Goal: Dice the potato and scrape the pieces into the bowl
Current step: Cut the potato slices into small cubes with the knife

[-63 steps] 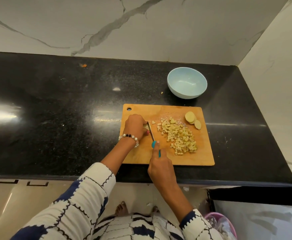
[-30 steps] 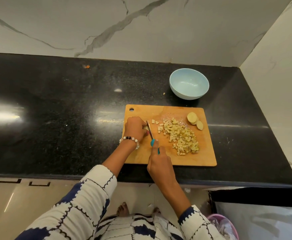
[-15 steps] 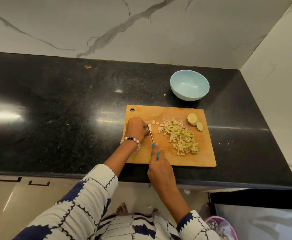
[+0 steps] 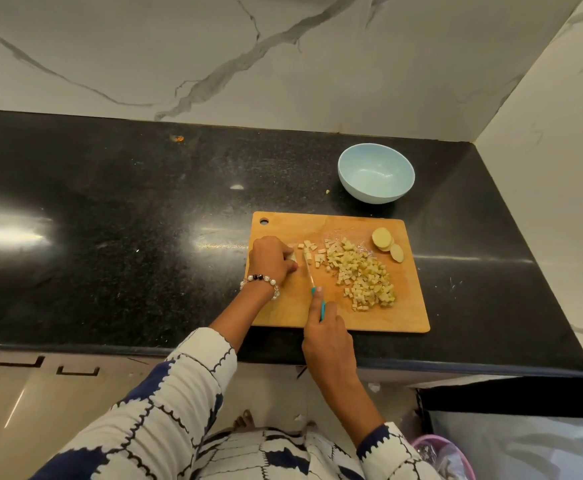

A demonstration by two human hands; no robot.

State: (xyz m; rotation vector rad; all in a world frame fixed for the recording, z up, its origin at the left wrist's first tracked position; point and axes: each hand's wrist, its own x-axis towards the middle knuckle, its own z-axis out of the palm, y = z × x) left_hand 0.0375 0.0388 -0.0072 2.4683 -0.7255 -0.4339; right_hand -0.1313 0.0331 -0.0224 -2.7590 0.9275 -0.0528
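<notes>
**Dicing nearly done, scraping not yet begun**

I take the cutting board (image 4: 338, 271) as landmark. Behind it the bowl (image 4: 376, 173) holds nothing. On its middle lies the diced pile (image 4: 361, 275); two slices (image 4: 387, 243) wait at its far right corner. At its left, my left hand (image 4: 271, 259) curls over the last potato strip (image 4: 292, 259). My right hand (image 4: 328, 337) grips the knife (image 4: 312, 284), forefinger along it, blade just beside the strip.

The left hand (image 4: 272, 259) covers most of the potato (image 4: 293, 258); only a small bit shows. The right hand (image 4: 328, 336) hides most of the knife (image 4: 309, 275) handle. The pink tub (image 4: 446, 457) is cut off at the bottom edge.
</notes>
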